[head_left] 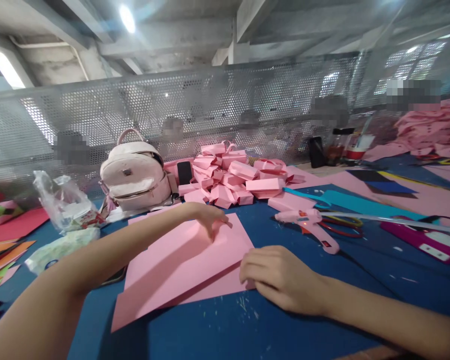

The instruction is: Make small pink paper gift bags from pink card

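Observation:
Sheets of pink paper lie on the blue table in front of me, the upper one turned at an angle over another. My left hand reaches across the top sheet, thumb and fingers apart, its fingertips touching the paper near the far edge. At the near right corner rests my right hand, its fingers curled over the edge of the sheets; their tips are partly hidden. To the right of the paper lies a pink glue gun with a clear glue stick sticking out of its back.
Behind the paper is a heap of folded pink paper boxes. A pale backpack and a plastic bag stand at the left. Teal scissors and a purple case lie right. A perforated metal screen runs behind.

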